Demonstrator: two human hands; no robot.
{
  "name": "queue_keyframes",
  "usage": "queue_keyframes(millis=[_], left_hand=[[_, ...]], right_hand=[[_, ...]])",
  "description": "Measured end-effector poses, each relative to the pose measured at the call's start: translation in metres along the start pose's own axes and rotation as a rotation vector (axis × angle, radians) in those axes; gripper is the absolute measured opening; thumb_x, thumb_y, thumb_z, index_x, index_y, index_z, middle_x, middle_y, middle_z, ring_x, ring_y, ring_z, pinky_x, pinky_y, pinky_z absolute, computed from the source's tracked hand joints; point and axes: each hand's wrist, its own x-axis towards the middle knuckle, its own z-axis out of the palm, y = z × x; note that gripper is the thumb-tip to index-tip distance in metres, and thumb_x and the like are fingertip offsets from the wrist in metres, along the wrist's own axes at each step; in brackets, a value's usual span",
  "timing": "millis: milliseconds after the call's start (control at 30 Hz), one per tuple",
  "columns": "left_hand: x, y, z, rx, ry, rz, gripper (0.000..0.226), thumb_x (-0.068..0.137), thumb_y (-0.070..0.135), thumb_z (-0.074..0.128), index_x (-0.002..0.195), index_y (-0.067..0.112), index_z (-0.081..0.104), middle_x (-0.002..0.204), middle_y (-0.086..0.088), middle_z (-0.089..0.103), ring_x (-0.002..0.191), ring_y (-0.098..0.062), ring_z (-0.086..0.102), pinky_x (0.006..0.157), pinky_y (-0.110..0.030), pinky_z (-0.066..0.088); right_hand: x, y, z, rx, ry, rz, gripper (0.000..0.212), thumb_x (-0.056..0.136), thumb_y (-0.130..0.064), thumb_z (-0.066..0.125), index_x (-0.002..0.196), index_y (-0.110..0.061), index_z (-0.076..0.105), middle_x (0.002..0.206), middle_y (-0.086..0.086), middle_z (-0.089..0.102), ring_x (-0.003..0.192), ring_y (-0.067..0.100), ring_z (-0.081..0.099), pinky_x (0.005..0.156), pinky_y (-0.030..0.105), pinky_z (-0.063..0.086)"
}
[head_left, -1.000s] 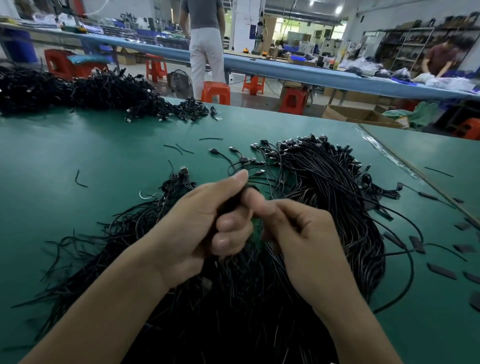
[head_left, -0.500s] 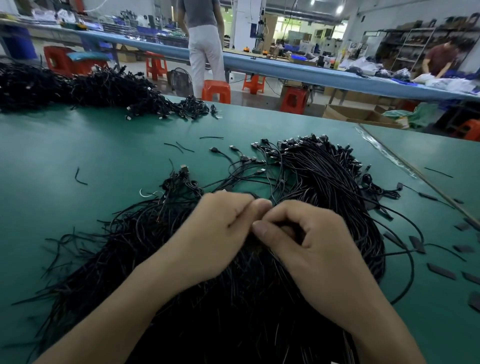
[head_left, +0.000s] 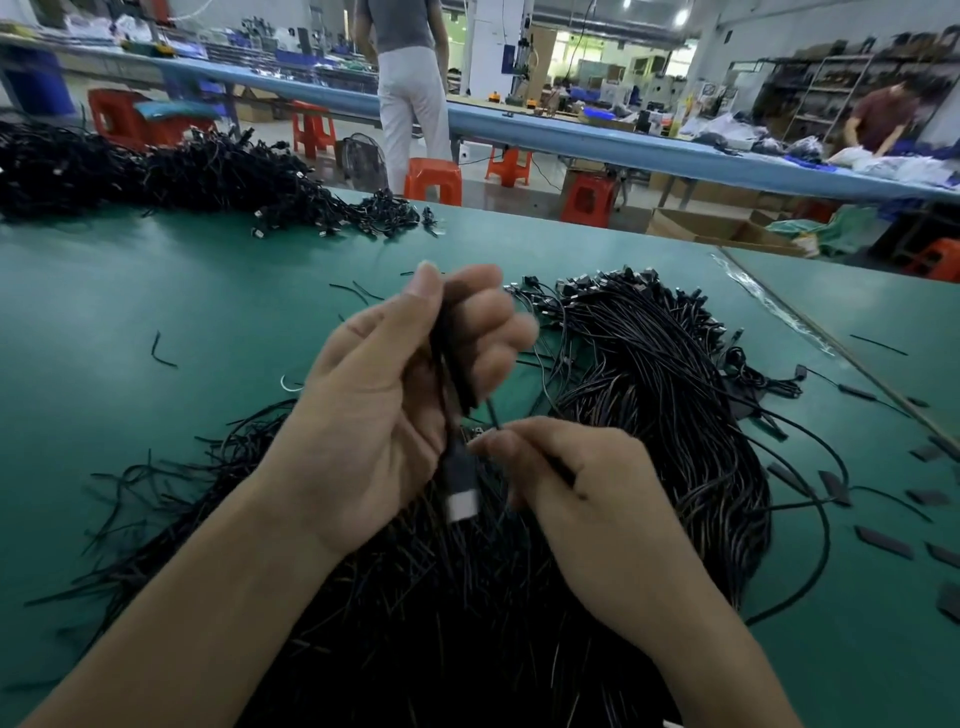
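Note:
A big heap of thin black cables (head_left: 649, 395) lies on the green table (head_left: 156, 312) in front of me. My left hand (head_left: 384, 405) is raised above the heap, fingers curled round a black cable (head_left: 449, 364) whose plug (head_left: 460, 493) with a silver tip hangs down, blurred. Just to the right and lower, my right hand (head_left: 576, 483) pinches a thin black cable end between thumb and forefinger, close to the plug.
A second heap of black cables (head_left: 156, 176) lies at the table's far left. Small flat black pieces (head_left: 883, 540) and loose cable bits are scattered at the right. Beyond the table are orange stools (head_left: 431, 179), a long blue bench, a standing person and cardboard boxes.
Both hands were low on the heap half a second ago. My left hand has since risen with a cable in it, and the plug now hangs free; my right hand stays low, pinching a cable end.

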Motion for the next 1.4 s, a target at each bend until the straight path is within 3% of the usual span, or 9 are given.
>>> queue_keyframes(millis=[67, 200, 400, 533, 767, 967, 1133, 1200, 1400], left_hand=[[0.002, -0.006, -0.004, 0.225, 0.079, 0.153, 0.028, 0.093, 0.023, 0.054, 0.105, 0.006, 0.073, 0.097, -0.007, 0.076, 0.096, -0.02, 0.073, 0.078, -0.02, 0.057], [0.002, -0.02, -0.014, 0.987, 0.205, 0.345, 0.02, 0.1, 0.01, 0.054, 0.11, 0.021, 0.068, 0.097, 0.005, 0.077, 0.095, -0.01, 0.073, 0.082, -0.023, 0.058], [-0.002, -0.019, -0.016, 1.497, -0.076, 0.029, 0.023, 0.102, 0.022, 0.051, 0.083, 0.022, 0.065, 0.071, 0.014, 0.068, 0.064, -0.001, 0.062, 0.062, -0.028, 0.053], [-0.004, -0.017, -0.005, 1.219, -0.158, -0.264, 0.044, 0.105, 0.025, 0.046, 0.063, 0.019, 0.061, 0.053, 0.004, 0.061, 0.051, -0.01, 0.055, 0.055, -0.022, 0.043], [-0.008, -0.006, 0.003, 0.648, -0.14, -0.383, 0.05, 0.096, 0.049, 0.043, 0.056, 0.024, 0.059, 0.049, 0.012, 0.034, 0.037, -0.002, 0.024, 0.037, -0.012, 0.027], [-0.005, -0.01, -0.003, 0.714, -0.051, -0.388, 0.051, 0.091, 0.043, 0.052, 0.046, 0.023, 0.038, 0.043, 0.004, 0.034, 0.041, -0.014, 0.036, 0.043, -0.017, 0.035], [-0.003, -0.019, -0.004, 0.839, 0.033, -0.276, 0.036, 0.088, 0.04, 0.054, 0.059, 0.018, 0.059, 0.059, -0.003, 0.042, 0.061, -0.019, 0.045, 0.067, -0.03, 0.046], [-0.003, -0.02, -0.001, 0.74, 0.055, -0.299, 0.031, 0.088, 0.037, 0.055, 0.066, 0.018, 0.067, 0.065, -0.003, 0.056, 0.068, -0.018, 0.057, 0.072, -0.04, 0.059], [-0.006, -0.018, 0.009, 0.615, 0.078, -0.566, 0.066, 0.1, 0.054, 0.036, 0.06, 0.016, 0.072, 0.057, -0.01, 0.066, 0.04, -0.017, 0.06, 0.035, -0.019, 0.042]], right_hand=[[-0.003, 0.0, 0.003, -0.079, -0.08, -0.011, 0.02, 0.102, -0.037, 0.051, 0.097, -0.028, 0.069, 0.055, -0.005, 0.05, 0.041, 0.005, 0.035, 0.04, 0.023, 0.028], [-0.002, -0.001, -0.003, -0.283, -0.156, -0.051, 0.024, 0.102, -0.02, 0.047, 0.085, -0.03, 0.06, 0.07, -0.019, 0.057, 0.057, 0.006, 0.05, 0.053, 0.031, 0.041], [-0.003, -0.003, -0.028, -0.217, -0.003, -0.172, 0.008, 0.09, -0.025, 0.07, 0.086, -0.027, 0.075, 0.08, -0.019, 0.07, 0.079, -0.001, 0.065, 0.068, 0.01, 0.046], [-0.002, -0.006, -0.026, -0.037, 0.09, -0.282, 0.008, 0.086, -0.017, 0.074, 0.083, -0.023, 0.071, 0.074, -0.012, 0.072, 0.073, 0.007, 0.07, 0.068, 0.015, 0.051], [0.002, -0.002, -0.023, 0.224, 0.096, -0.144, 0.009, 0.08, -0.028, 0.074, 0.08, -0.022, 0.067, 0.084, 0.004, 0.071, 0.075, 0.023, 0.066, 0.067, 0.029, 0.055], [0.002, 0.001, -0.022, 0.167, 0.028, -0.129, 0.011, 0.086, -0.029, 0.071, 0.083, -0.023, 0.063, 0.073, 0.003, 0.062, 0.064, 0.014, 0.055, 0.06, 0.023, 0.048], [0.001, 0.0, -0.015, 0.091, 0.02, -0.131, 0.014, 0.09, -0.021, 0.069, 0.085, -0.029, 0.059, 0.076, 0.0, 0.064, 0.064, 0.018, 0.057, 0.058, 0.035, 0.051], [0.0, -0.002, -0.012, 0.113, 0.071, -0.163, 0.019, 0.092, -0.012, 0.067, 0.084, -0.026, 0.058, 0.076, -0.001, 0.064, 0.061, 0.007, 0.056, 0.052, 0.021, 0.049], [0.002, -0.002, -0.004, 0.012, 0.243, -0.236, 0.016, 0.091, -0.017, 0.064, 0.085, -0.028, 0.055, 0.084, -0.009, 0.065, 0.065, 0.008, 0.063, 0.055, 0.025, 0.051]])
